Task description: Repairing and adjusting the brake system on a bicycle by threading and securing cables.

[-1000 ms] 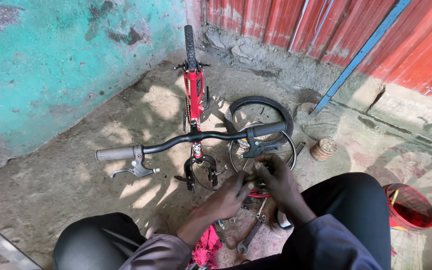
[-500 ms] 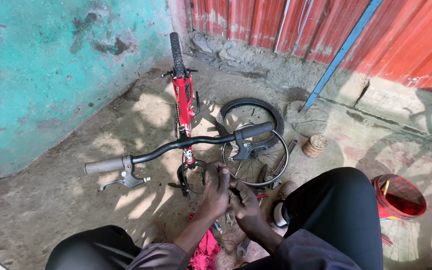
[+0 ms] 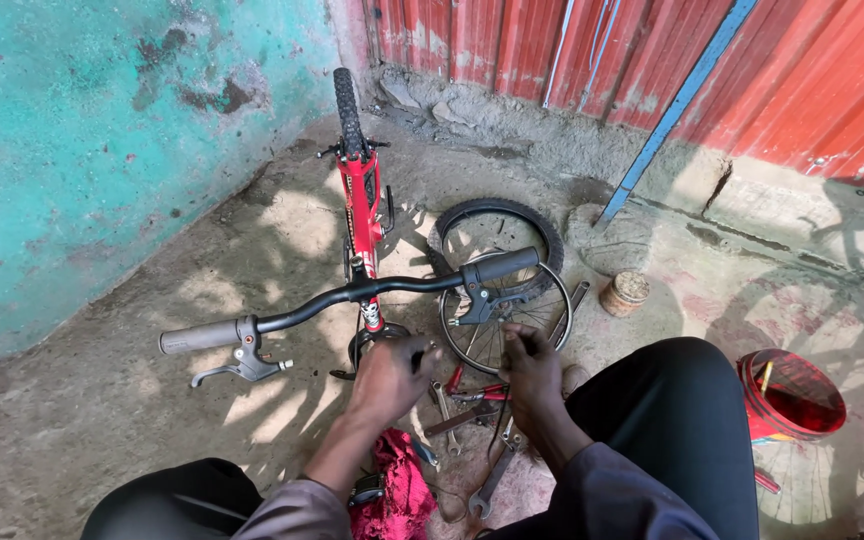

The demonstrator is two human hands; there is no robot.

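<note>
While sitting low on the dusty floor [image 3: 102, 400], knees wide apart. Left hand [image 3: 387, 380] closed around a dark round part [image 3: 377, 340] at the bottom of the red bike [image 3: 362, 205], fingers [image 3: 420, 352] curled tight on it. Right hand [image 3: 530, 375] just past it at three o'clock, close to the wheel rim [image 3: 507, 315], fingers bent down; cannot tell if pinching anything. Red bike right in front at twelve o'clock, standing upside-up with black handlebar [image 3: 352, 292] across the middle, grey grip [image 3: 197, 336] at nine o'clock, black grip [image 3: 502, 264] at two o'clock. Loose black tyre [image 3: 497, 215] lying behind the rim, flat on the floor. Between both hands, pliers with red handles [image 3: 477, 392] and a few spanners [image 3: 492, 480] scattered on the floor. Pink rag [image 3: 397, 490] at six o'clock, by the left arm. Small round tin [image 3: 625, 293] at two o'clock, well apart. Red bucket [image 3: 790, 395] at three o'clock beside the right knee. Green-blue wall [image 3: 102, 130] at ten o'clock, red metal sheet wall [image 3: 652, 50] at one o'clock, blue pole [image 3: 672, 110] leaning on it.
</note>
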